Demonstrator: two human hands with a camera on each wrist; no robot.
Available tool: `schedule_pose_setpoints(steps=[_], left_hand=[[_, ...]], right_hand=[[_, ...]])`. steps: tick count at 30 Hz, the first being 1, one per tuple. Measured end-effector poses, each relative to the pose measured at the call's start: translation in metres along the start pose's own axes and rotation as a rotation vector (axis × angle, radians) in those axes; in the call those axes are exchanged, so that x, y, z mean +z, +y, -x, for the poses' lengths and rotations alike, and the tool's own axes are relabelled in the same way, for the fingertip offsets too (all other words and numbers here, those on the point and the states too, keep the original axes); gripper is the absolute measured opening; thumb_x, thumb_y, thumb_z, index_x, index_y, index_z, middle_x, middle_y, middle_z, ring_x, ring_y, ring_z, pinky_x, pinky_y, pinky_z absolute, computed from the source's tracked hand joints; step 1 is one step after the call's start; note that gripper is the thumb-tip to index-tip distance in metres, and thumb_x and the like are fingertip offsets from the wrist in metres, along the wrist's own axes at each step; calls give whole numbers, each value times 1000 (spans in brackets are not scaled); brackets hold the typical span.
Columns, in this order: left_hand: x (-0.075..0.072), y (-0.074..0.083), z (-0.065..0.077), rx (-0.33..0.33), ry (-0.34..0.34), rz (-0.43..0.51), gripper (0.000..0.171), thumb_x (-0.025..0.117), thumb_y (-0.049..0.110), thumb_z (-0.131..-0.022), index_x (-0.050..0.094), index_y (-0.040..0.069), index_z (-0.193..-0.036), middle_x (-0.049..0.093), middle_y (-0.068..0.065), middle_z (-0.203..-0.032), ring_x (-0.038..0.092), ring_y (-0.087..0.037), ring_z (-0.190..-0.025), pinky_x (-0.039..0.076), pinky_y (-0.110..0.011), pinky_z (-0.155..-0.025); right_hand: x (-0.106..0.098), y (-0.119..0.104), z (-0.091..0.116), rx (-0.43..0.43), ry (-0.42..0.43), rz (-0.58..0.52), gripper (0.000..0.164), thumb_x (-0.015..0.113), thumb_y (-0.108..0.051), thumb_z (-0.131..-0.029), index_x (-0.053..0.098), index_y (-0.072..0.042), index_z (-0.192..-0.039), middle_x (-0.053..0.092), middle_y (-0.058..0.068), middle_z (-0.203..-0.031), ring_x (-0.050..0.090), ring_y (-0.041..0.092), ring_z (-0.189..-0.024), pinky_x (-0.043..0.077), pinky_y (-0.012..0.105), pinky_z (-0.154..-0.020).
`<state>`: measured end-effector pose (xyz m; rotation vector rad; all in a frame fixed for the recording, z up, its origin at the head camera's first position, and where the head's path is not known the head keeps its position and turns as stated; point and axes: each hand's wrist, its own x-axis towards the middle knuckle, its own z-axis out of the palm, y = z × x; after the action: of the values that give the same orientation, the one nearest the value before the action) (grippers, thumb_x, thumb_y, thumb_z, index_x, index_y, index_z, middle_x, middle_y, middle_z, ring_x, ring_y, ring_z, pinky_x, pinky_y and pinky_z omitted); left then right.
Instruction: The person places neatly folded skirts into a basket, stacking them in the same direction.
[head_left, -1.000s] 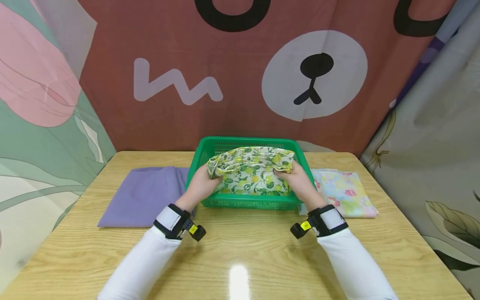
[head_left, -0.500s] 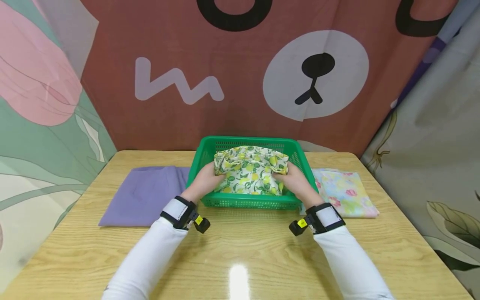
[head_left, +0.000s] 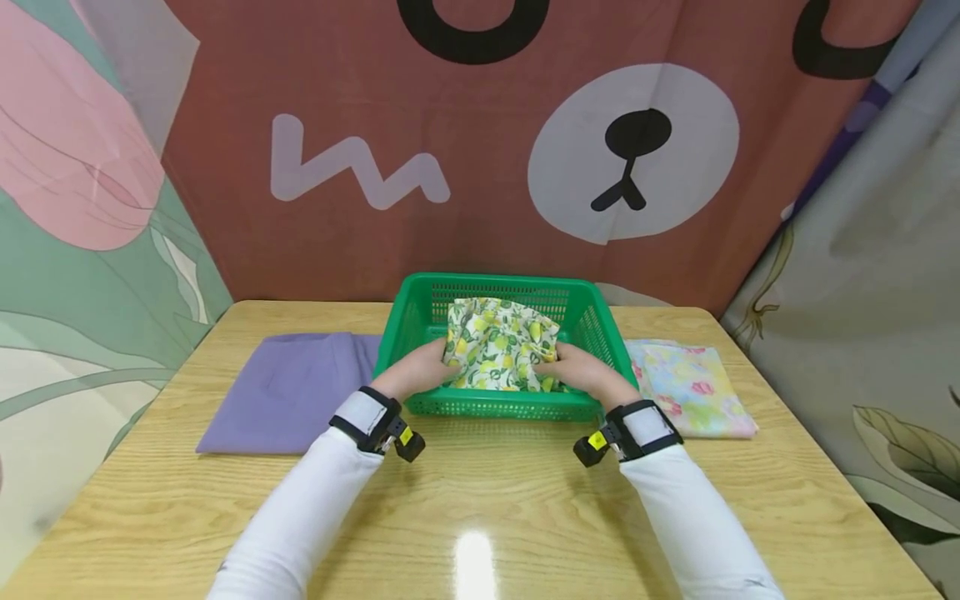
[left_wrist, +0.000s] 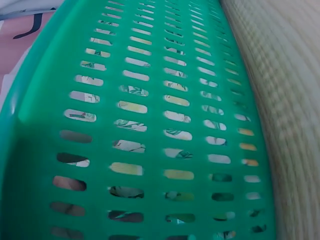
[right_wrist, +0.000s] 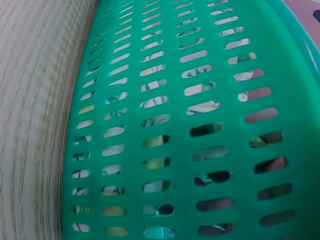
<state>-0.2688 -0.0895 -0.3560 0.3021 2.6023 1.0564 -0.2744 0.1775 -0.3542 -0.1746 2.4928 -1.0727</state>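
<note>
A white cloth with a yellow lemon and green leaf print is bunched up inside a green plastic basket. My left hand holds the left side of the cloth, with the thumb in front and the other fingers mostly hidden behind it. On the opposite side, my right hand pinches the cloth's right edge. Both wrists pass over the basket's front rim. In the left wrist view the slotted basket wall blocks the hand, and patches of print show through. The basket wall likewise covers most of the right wrist view.
A folded purple cloth lies left of the basket on the wooden table. To the right lies a folded pastel floral cloth. A brown printed curtain hangs behind the table's back edge.
My hands have come closer together, the left moving right and the right moving slightly left. Between them the lemon-print cloth has become narrower and its top edge sits a little lower.
</note>
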Motion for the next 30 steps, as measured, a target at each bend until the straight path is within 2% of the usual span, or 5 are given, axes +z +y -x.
schedule_pose_setpoints(steps=[4, 9, 17, 24, 30], left_hand=[[0, 3, 1, -5, -21, -19, 69, 50, 30, -97, 18, -3, -149, 29, -20, -151, 34, -32, -136, 32, -46, -109], [1, 5, 3, -19, -37, -52, 72, 47, 36, -97, 18, -5, -148, 20, -19, -155, 20, -33, -143, 23, -46, -115], [1, 5, 5, -19, -46, -74, 69, 44, 37, -99, 20, -4, -148, 21, -22, -154, 22, -35, -142, 24, -47, -114], [2, 5, 5, -67, -62, -93, 74, 43, 43, -98, 14, -2, -150, 16, -19, -156, 18, -33, -144, 20, -45, -116], [2, 8, 6, -77, -105, -149, 66, 40, 43, -99, 29, -1, -147, 28, -17, -153, 24, -33, -142, 22, -46, -115]], right_hand=[[1, -1, 0, -4, -24, 31, 82, 51, -36, -96, 3, 4, -150, 3, 25, -156, 5, 43, -143, 16, 56, -114], [2, -3, 0, -5, -39, 51, 81, 51, -38, -96, 6, 1, -151, 6, 24, -157, 7, 42, -143, 17, 57, -114], [2, -3, -1, -1, -40, 13, 82, 50, -40, -96, 2, -4, -152, 2, 19, -158, 3, 39, -145, 14, 57, -114], [4, -3, -2, -45, -20, -42, 71, 49, -35, -98, 8, -17, -154, 17, 20, -156, 28, 41, -138, 27, 59, -108], [4, -5, -2, -71, -42, 12, 63, 48, -30, -99, 18, -17, -153, 17, 18, -156, 31, 41, -136, 30, 59, -106]])
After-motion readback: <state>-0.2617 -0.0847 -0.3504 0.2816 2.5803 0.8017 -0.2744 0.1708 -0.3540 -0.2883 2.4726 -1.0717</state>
